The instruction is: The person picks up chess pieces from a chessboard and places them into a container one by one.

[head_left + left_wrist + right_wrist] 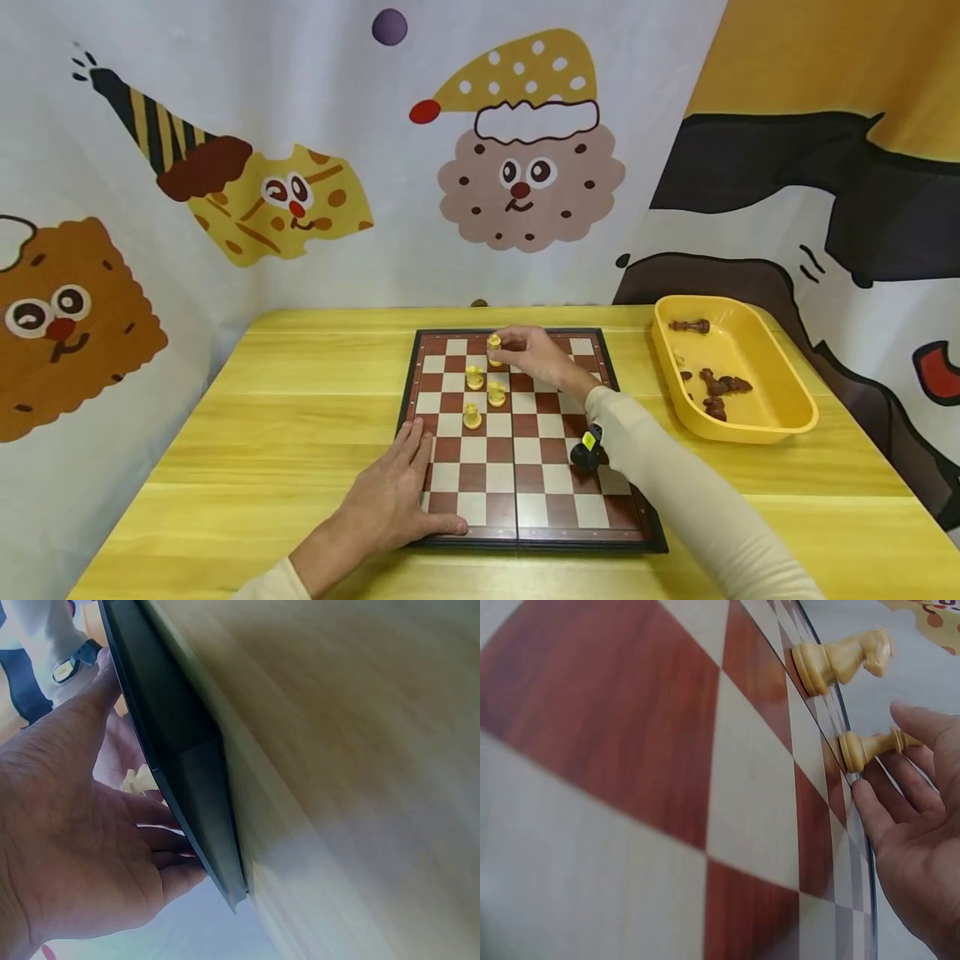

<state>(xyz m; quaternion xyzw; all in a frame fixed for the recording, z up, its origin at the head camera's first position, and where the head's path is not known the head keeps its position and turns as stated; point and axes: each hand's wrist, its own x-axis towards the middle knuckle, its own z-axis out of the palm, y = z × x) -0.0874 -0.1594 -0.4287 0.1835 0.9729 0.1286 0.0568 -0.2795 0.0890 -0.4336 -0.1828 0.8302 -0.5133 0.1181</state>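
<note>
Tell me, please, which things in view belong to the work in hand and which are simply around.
Work, likely:
right hand
pale piece it holds
left hand
chessboard
other pale pieces
yellow tray
dark pieces

Just around:
cartoon backdrop
table

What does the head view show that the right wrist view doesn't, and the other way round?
Only head: the left hand on the chessboard's left edge, the yellow tray with dark pieces in it, the wooden table, and all four light pieces together.

Only right wrist: the palm side of the right hand, and a clear profile of the horse-head piece, whose carving is too small to make out from the head.

Both: the right hand at a light piece near the chessboard's far edge.
</note>
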